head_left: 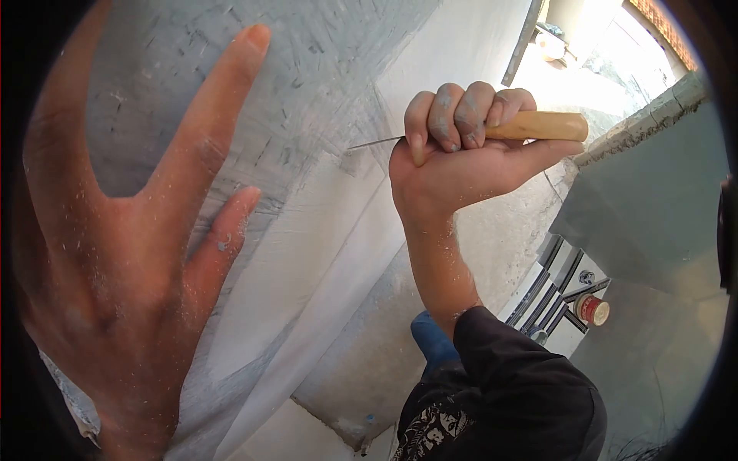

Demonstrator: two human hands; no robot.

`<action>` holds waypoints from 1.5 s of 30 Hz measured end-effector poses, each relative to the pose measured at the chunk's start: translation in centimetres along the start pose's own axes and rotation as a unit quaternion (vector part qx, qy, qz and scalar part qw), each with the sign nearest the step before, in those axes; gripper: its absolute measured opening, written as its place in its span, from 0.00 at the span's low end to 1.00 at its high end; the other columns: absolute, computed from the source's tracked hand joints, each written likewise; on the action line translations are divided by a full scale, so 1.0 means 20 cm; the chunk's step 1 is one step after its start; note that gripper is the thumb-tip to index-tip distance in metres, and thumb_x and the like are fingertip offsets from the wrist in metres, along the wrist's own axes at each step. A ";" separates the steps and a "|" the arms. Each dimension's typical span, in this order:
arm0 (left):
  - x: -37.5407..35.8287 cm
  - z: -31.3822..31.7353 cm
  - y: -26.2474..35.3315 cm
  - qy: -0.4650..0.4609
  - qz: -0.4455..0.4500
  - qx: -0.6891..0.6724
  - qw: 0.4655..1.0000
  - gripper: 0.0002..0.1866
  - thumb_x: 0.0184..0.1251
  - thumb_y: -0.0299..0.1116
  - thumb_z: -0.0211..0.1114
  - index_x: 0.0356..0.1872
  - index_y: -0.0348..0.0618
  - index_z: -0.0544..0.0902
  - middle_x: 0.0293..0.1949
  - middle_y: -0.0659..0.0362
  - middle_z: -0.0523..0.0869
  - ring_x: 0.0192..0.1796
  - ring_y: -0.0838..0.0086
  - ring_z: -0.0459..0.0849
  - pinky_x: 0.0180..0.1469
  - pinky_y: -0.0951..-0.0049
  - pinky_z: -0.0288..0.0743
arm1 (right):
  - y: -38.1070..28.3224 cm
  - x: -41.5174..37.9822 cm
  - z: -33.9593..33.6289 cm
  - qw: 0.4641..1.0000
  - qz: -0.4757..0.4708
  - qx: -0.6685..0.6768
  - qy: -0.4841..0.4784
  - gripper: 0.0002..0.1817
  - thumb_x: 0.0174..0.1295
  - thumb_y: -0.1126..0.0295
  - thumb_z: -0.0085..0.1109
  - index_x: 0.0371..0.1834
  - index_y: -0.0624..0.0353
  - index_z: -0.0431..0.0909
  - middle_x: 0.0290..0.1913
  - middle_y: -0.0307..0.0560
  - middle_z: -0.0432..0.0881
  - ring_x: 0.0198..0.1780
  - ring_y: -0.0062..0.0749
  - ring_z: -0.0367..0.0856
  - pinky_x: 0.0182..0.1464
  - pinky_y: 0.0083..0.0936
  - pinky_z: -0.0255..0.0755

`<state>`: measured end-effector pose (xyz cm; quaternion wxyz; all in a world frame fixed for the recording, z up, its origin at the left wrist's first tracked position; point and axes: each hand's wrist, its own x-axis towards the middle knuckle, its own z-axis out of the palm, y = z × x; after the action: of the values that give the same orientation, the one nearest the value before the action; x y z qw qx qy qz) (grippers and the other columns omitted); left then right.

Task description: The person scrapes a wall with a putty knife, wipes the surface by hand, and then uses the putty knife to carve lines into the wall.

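My left hand (115, 261) is large and close to the camera, its fingers spread before a grey-and-white wall (315, 84). White specks and a smear of grey paste mark its skin. My right hand (461, 146), also smeared grey on the fingers, is wrapped around the pale wooden handle of what looks like a putty knife (550, 126). The thin metal blade points left, seen nearly edge-on, its tip overlapping the wall surface. Part of the handle is hidden inside my fingers. Streaky grey coating covers the upper wall, with smoother white areas below.
A red-and-cream tin (593, 310) stands at the lower right, by white panels with black stripes (547, 296). A greenish-grey surface (653, 230) with a rough concrete edge (642, 119) lies at right. Concrete floor (500, 223) shows beneath my right arm.
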<state>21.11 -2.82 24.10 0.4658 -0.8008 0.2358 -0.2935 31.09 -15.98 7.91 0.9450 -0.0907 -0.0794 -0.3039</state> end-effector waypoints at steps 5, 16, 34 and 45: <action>0.00 0.02 -0.03 -0.011 -0.006 0.002 1.000 0.41 0.47 0.59 0.73 0.68 0.81 0.72 0.77 0.57 0.59 0.76 0.59 0.59 0.75 0.57 0.60 | -0.02 0.05 -0.01 0.998 -0.049 0.005 0.042 0.36 0.67 0.26 0.25 0.21 0.46 0.60 0.11 0.29 0.51 0.10 0.15 0.47 0.07 0.15 0.47; 0.01 -0.01 0.00 -0.004 -0.002 0.023 1.000 0.42 0.46 0.59 0.73 0.69 0.82 0.71 0.77 0.57 0.58 0.77 0.58 0.58 0.76 0.56 0.58 | -0.02 0.01 -0.05 0.999 0.000 0.030 -0.014 0.38 0.66 0.25 0.21 0.23 0.48 0.60 0.11 0.29 0.53 0.09 0.15 0.47 0.08 0.16 0.47; 0.05 -0.09 0.01 -0.135 0.047 -0.072 0.987 0.41 0.60 0.61 0.63 0.75 0.67 0.64 0.80 0.59 0.50 0.81 0.57 0.42 0.82 0.54 0.33 | -0.77 -0.36 -1.33 0.762 0.426 -0.432 0.228 0.23 0.71 0.42 0.47 0.41 0.52 0.65 0.20 0.32 0.62 0.17 0.20 0.61 0.20 0.22 0.61; -0.13 0.15 0.62 -0.188 0.158 -0.001 0.969 0.44 0.71 0.59 0.51 0.78 0.39 0.51 0.81 0.52 0.46 0.82 0.61 0.39 0.81 0.58 0.31 | -1.49 0.21 -1.00 0.842 0.332 -0.402 0.138 0.10 0.69 0.62 0.54 0.44 0.49 0.64 0.28 0.37 0.69 0.25 0.23 0.68 0.28 0.25 0.67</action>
<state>19.99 -5.01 11.30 0.5419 -0.7943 0.2681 -0.0600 18.91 -46.50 -7.00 0.8714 -0.4404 0.2157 0.0130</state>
